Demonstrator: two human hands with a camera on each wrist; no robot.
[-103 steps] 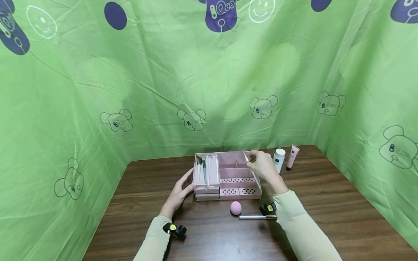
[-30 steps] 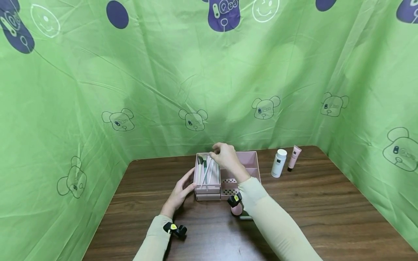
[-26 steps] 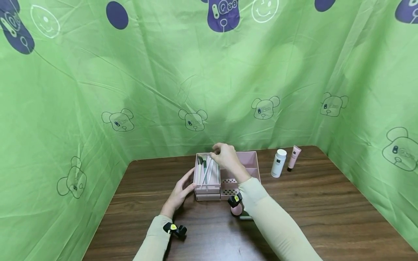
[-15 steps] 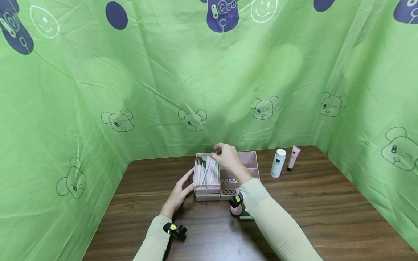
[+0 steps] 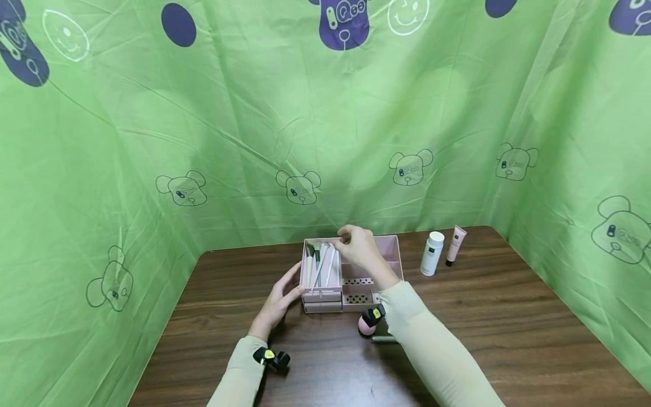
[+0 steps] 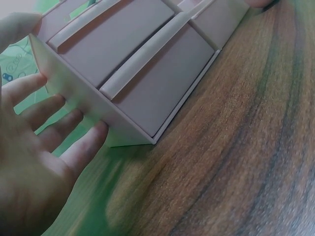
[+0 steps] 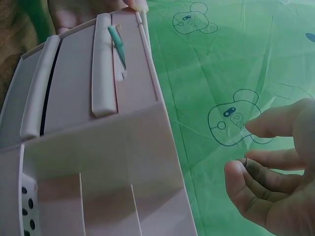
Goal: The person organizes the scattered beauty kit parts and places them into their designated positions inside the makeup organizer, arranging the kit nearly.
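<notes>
A pink cosmetics organizer (image 5: 322, 307) with drawers stands on the table. Makeup brushes (image 5: 310, 263) and slim white sticks (image 5: 331, 267) lie in its upper left tray. My left hand (image 5: 277, 302) touches the organizer's left side. In the left wrist view its nearly straight fingers rest against the side panel, the thumb at the upper edge. Over the organizer, just right of the brush tray, hovers my right hand (image 5: 360, 247). The right wrist view shows this hand (image 7: 270, 177) loosely curled, thumb and fingertips apart, with nothing between them.
A pink sponge ball (image 5: 365, 327) and a slim silver tube (image 5: 382, 340) lie in front of the organizer, partly hidden by the right wrist camera. A white bottle (image 5: 432, 254) and a pink squeeze tube (image 5: 456, 246) stand to the right. Green cloth (image 5: 325, 141) surrounds the table.
My right hand has carried a slim white stick from the organizer's right side to the brush tray and let it go. It has since drawn slightly right. My left hand has stayed put.
</notes>
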